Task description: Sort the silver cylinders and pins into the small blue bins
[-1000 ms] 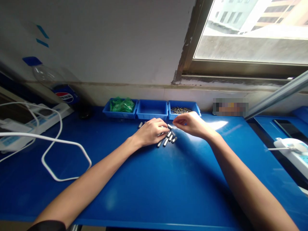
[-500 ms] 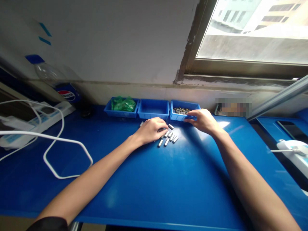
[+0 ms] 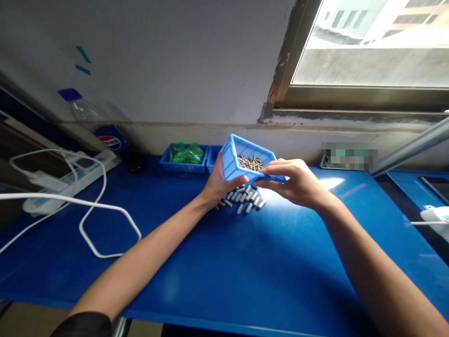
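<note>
A blue plastic bin point(image 3: 229, 164) is held up off the table and tilted, with many small metal screws or pins point(image 3: 249, 162) inside. My left hand point(image 3: 220, 180) is wrapped round its left end, thumb along the front. At the right, my right hand point(image 3: 289, 178) pinches the bin's near right rim between thumb and fingers. Below the bin, several short silvery metal cylinders point(image 3: 249, 207) lie loose on the blue table point(image 3: 217, 262). The bin and my left hand hide some of them.
Against the wall stand a blue bin point(image 3: 184, 167) with green plastic point(image 3: 187, 153) in it and a second bin point(image 3: 211, 159), partly hidden. A Pepsi bottle point(image 3: 112, 138), a power strip point(image 3: 75, 175) and a looping white cable point(image 3: 105, 199) are on the left. A phone point(image 3: 437, 186) lies far right.
The bin of small metal pieces has been lifted off the table and moved left, tilting. My left hand has left the cylinders and taken hold of the bin's left end.
</note>
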A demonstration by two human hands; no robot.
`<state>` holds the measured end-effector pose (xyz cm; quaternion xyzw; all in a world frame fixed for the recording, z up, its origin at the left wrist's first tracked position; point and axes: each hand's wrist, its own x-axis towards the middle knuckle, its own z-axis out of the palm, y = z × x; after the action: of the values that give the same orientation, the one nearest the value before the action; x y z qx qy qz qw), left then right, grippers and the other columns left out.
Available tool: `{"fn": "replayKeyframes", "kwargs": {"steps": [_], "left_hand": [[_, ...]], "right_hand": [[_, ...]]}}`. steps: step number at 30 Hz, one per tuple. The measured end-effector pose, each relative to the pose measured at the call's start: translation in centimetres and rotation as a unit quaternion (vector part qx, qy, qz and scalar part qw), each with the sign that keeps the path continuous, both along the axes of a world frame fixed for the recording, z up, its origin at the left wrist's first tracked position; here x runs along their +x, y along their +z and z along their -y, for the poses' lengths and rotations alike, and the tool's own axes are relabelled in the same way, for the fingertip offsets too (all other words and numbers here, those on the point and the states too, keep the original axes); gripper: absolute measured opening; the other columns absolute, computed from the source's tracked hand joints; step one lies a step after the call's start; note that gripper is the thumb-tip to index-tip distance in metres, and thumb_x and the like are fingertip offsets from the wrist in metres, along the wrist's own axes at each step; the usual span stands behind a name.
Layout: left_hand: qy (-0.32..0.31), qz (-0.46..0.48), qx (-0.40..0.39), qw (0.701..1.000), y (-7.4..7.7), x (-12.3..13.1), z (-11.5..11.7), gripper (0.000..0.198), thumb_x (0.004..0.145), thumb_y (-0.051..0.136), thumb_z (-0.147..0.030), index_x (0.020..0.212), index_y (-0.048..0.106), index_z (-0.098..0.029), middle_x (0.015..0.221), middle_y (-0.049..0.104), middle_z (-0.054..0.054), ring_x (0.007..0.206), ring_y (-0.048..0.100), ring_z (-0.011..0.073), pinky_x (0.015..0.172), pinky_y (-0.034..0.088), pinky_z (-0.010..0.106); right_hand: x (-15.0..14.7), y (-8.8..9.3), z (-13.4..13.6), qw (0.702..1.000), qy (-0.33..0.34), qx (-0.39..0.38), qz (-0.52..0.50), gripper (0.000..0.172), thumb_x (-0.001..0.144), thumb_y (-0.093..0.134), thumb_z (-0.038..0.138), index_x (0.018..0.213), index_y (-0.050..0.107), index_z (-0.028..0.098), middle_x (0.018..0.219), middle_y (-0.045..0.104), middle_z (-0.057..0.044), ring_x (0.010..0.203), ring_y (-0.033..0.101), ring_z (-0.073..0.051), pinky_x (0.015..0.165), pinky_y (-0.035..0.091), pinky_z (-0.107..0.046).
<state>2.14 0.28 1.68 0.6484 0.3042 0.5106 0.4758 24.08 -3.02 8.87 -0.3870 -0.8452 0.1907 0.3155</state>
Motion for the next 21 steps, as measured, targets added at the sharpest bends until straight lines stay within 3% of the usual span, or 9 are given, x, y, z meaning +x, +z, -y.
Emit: {"fn": "replayKeyframes", "kwargs": {"steps": [3, 5, 8, 11, 15, 21], "left_hand": [[0.030, -0.038, 0.038, 0.998, 1.0, -1.6, -0.7, 0.111, 0.068, 0.076, -0.085, 0.147, 0.037, -0.018, 0.143, 0.059, 0.020, 0.129, 0.063, 0.0342, 0.104, 0.057, 0.043], [0.020, -0.064, 0.054, 0.996, 1.5, -2.8, -1.1, 0.106, 0.065, 0.078, -0.084, 0.140, 0.044, -0.018, 0.137, 0.062, 0.018, 0.126, 0.064, 0.0327, 0.103, 0.056, 0.040], [0.009, -0.097, 0.069, 0.993, 2.1, -4.4, -1.5, 0.103, 0.062, 0.084, -0.079, 0.136, 0.047, -0.017, 0.130, 0.064, 0.017, 0.120, 0.066, 0.0313, 0.100, 0.056, 0.039], [0.002, -0.122, 0.071, 0.990, 2.6, -5.5, -1.6, 0.104, 0.058, 0.089, -0.073, 0.135, 0.049, -0.015, 0.128, 0.065, 0.017, 0.117, 0.067, 0.0319, 0.097, 0.057, 0.038], [-0.009, -0.154, 0.069, 0.986, 3.6, -6.6, -1.9, 0.103, 0.058, 0.090, -0.070, 0.134, 0.050, -0.014, 0.129, 0.065, 0.017, 0.117, 0.067, 0.0318, 0.097, 0.057, 0.037], [-0.014, -0.185, 0.080, 0.979, 4.4, -7.6, -2.3, 0.096, 0.059, 0.093, -0.060, 0.132, 0.053, -0.013, 0.126, 0.067, 0.016, 0.115, 0.068, 0.0316, 0.093, 0.058, 0.034]], "right_hand": [[0.3, 0.4, 0.1, 0.992, 0.012, -0.122, -0.042, 0.036, 0.090, 0.074, 0.056, 0.089, 0.082, 0.021, 0.083, 0.079, -0.005, 0.075, 0.071, -0.022, 0.070, 0.054, -0.032], [1.1, -0.2, -0.5, 0.980, -0.034, -0.161, -0.110, 0.040, 0.092, 0.070, 0.058, 0.077, 0.077, 0.021, 0.077, 0.077, -0.007, 0.075, 0.071, -0.024, 0.071, 0.055, -0.033], [1.6, -3.1, -2.2, 0.953, -0.197, -0.129, -0.192, 0.043, 0.094, 0.065, 0.054, 0.064, 0.062, 0.022, 0.062, 0.065, -0.004, 0.064, 0.064, -0.021, 0.066, 0.053, -0.034], [0.4, -7.4, -3.2, 0.916, -0.300, -0.173, -0.201, 0.025, 0.088, 0.066, 0.047, 0.083, 0.059, 0.023, 0.074, 0.068, -0.003, 0.072, 0.066, -0.022, 0.068, 0.052, -0.034], [-2.7, -11.0, -2.3, 0.931, -0.318, -0.107, -0.143, 0.028, 0.082, 0.068, 0.043, 0.095, 0.051, 0.025, 0.100, 0.069, -0.007, 0.093, 0.064, -0.026, 0.078, 0.051, -0.038], [-5.2, -11.7, 0.0, 0.953, -0.302, -0.004, 0.016, 0.034, 0.090, 0.064, 0.055, 0.095, 0.049, 0.025, 0.101, 0.062, -0.010, 0.097, 0.056, -0.031, 0.087, 0.046, -0.045]]}}
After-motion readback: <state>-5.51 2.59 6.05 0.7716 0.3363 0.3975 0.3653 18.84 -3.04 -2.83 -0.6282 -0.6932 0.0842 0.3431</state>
